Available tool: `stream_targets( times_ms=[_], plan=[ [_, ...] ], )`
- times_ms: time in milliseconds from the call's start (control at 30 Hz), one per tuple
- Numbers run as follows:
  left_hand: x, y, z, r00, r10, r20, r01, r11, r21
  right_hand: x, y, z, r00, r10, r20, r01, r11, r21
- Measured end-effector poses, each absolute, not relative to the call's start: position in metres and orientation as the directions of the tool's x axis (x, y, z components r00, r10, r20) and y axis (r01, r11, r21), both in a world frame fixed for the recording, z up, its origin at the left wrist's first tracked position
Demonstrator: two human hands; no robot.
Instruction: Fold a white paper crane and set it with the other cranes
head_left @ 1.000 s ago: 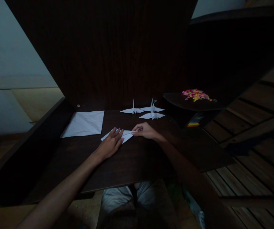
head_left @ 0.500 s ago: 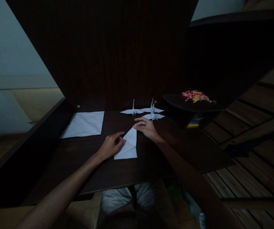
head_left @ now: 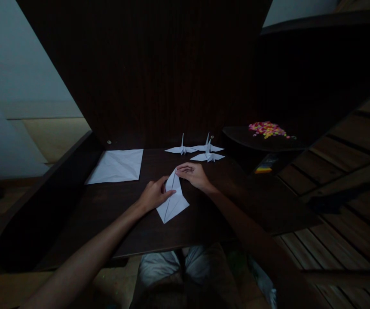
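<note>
A partly folded white sheet of paper (head_left: 173, 205) lies on the dark desk in front of me, narrow at its far tip and wider near me. My left hand (head_left: 155, 194) grips its left edge, thumb on top and fingers along the side. At the far tip, my right hand (head_left: 194, 175) pinches the paper between thumb and fingers. Just beyond the right hand stand three white paper cranes: one at the left (head_left: 182, 149), one behind at the right (head_left: 215, 148) and one in front (head_left: 208, 157).
A flat, creased white sheet (head_left: 117, 166) lies on the desk's left side. Small colourful pieces (head_left: 268, 129) are heaped on a raised corner shelf (head_left: 243, 137) at right, with a dark packet striped in yellow (head_left: 264, 169) below. A side panel (head_left: 52, 193) bounds the left.
The folded paper has turned, its far tip swinging left and its near corner now pointing towards me. Both hands moved with it, and the left thumb has come further over the paper.
</note>
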State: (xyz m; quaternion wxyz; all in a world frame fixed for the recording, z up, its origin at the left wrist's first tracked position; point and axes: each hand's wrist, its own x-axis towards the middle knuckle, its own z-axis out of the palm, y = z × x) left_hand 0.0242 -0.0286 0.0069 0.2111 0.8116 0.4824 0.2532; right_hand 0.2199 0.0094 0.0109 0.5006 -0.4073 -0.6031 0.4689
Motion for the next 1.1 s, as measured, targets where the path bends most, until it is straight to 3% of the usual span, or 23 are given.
stream_targets(
  times_ms=[200, 400, 667, 967, 1100],
  plan=[
    [0.025, -0.032, 0.013, 0.359, 0.909, 0.213, 0.623, -0.403, 0.67, 0.221, 0.01, 0.008, -0.233, 0.944, 0.234, 0.071, 0.256, -0.964],
    [0.025, -0.027, 0.011, 0.301, 0.879, 0.37, 0.582, -0.476, 0.659, 0.217, 0.004, 0.01, -0.264, 0.922, 0.283, 0.109, 0.32, -0.941],
    [0.027, -0.024, 0.006, 0.395, 0.888, 0.236, 0.438, -0.408, 0.801, 0.22, -0.006, 0.024, -0.308, 0.877, 0.37, 0.186, 0.437, -0.88],
    [0.028, -0.024, 0.004, 0.355, 0.887, 0.295, 0.417, -0.433, 0.799, 0.211, -0.01, 0.024, -0.238, 0.852, 0.467, 0.267, 0.52, -0.812],
    [0.028, -0.024, 0.003, 0.361, 0.886, 0.292, 0.415, -0.433, 0.8, 0.21, -0.012, 0.022, -0.247, 0.857, 0.452, 0.21, 0.502, -0.839]
  ],
)
